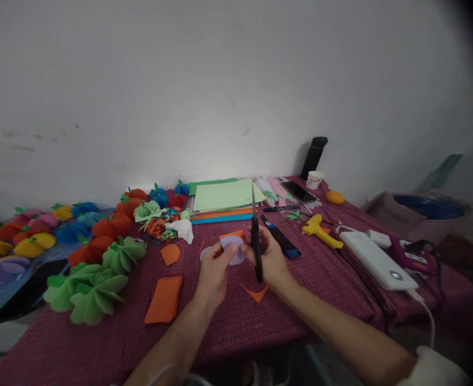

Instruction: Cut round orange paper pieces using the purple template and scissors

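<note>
1. The left hand pinched a lilac paper round above the middle of the bench
2. The right hand gripped black scissors, blades pointing up, touching the lilac piece
3. Judged done: many finished paper fruits lay in rows at the left
4. Judged left: the round was not yet assembled; a folded orange piece and a stack of uncut sheets lay unused

Dim, soft light; brightest on the wall; dark vignette at right; edges warped, slightly blurred.
</note>
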`<state>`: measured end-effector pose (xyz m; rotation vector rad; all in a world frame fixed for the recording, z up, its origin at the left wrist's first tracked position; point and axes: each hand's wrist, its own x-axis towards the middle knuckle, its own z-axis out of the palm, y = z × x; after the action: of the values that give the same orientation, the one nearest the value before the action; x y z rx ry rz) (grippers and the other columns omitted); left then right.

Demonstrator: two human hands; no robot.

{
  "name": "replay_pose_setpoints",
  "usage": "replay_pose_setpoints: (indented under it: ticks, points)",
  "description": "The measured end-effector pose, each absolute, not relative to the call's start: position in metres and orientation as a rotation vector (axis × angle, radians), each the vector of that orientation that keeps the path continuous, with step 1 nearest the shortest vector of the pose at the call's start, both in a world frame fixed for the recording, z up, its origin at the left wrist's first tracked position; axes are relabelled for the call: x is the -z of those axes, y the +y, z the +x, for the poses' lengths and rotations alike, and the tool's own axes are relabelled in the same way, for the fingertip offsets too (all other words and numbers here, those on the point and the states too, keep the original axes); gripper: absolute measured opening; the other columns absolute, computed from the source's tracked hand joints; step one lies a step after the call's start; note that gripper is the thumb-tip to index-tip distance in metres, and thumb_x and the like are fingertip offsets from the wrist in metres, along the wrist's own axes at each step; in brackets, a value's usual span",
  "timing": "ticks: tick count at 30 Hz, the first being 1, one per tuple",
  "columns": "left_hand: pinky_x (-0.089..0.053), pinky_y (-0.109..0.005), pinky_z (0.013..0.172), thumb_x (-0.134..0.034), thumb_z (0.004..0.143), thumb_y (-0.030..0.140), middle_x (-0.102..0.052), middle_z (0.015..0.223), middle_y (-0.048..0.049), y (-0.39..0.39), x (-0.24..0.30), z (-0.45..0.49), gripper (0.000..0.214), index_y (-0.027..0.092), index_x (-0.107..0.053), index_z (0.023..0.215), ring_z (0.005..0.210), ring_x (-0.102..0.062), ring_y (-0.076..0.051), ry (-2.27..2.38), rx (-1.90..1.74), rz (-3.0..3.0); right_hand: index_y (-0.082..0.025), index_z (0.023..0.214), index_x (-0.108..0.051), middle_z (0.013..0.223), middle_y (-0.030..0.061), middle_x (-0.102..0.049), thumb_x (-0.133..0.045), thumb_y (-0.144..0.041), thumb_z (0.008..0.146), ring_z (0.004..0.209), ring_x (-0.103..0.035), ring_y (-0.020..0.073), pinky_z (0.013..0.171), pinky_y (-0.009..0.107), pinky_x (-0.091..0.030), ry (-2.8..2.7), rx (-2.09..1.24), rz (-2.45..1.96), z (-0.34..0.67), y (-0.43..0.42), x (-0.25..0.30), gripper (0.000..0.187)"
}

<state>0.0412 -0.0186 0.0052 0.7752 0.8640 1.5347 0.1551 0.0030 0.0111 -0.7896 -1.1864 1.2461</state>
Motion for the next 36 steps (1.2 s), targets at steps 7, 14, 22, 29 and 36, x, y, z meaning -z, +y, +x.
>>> replay_pose_setpoints:
  ticks: [7,14,22,29,36]
  points:
    - [-0.044,-0.023,0.067,-0.073,0.06,0.021,-0.069,0.077,-0.004,-0.018,-0.009,0.044,0.019,0.014,-0.071,0.077,0.068,-0.059,-0.011,0.888,-1.54,0.673,-0.023,0.097,-0.046,0.08,-0.0021,-0.056,-0.074,-0.02,0.057,0.074,-0.058,0.014,0.071,0.028,-0.049,-1.162,-1.275,-0.758,0.15,0.003,-0.003,0.049]
    - [-0.043,-0.021,0.061,-0.075,0.057,0.02,-0.068,0.069,-0.0025,-0.02,-0.011,0.043,0.017,0.013,-0.07,0.071,0.06,-0.058,-0.009,0.897,-1.542,0.617,-0.023,0.095,-0.048,0.078,-0.0031,-0.054,-0.074,-0.019,0.057,0.071,-0.055,0.0126,0.066,0.025,-0.048,-1.173,-1.256,-0.775,0.149,0.003,0.002,0.046]
    - [-0.042,-0.021,0.057,-0.074,0.057,0.02,-0.067,0.066,-0.0011,-0.02,-0.009,0.043,0.015,0.013,-0.069,0.069,0.057,-0.057,-0.009,0.929,-1.535,0.637,-0.024,0.1,-0.046,0.079,-0.0022,-0.054,-0.073,-0.027,0.059,0.073,-0.054,0.0136,0.069,0.027,-0.046,-1.208,-1.334,-0.803,0.151,0.0,-0.001,0.049]
    - [-0.04,-0.021,0.053,-0.077,0.05,0.02,-0.064,0.059,0.0009,-0.017,-0.01,0.038,0.02,0.013,-0.066,0.066,0.051,-0.055,-0.009,1.007,-1.568,0.51,-0.02,0.108,-0.051,0.08,0.0008,-0.054,-0.064,-0.038,0.072,0.075,-0.051,0.0153,0.068,0.027,-0.039,-1.548,-1.512,-0.911,0.219,-0.019,-0.009,0.042]
    - [-0.04,-0.021,0.053,-0.076,0.051,0.021,-0.064,0.061,0.0006,-0.017,-0.008,0.036,0.021,0.013,-0.066,0.068,0.053,-0.056,-0.009,1.005,-1.568,0.515,-0.017,0.108,-0.055,0.073,-0.0004,-0.049,-0.065,-0.044,0.07,0.062,-0.041,0.0099,0.056,0.023,-0.03,-1.734,-1.885,-0.924,0.266,-0.051,-0.003,0.048]
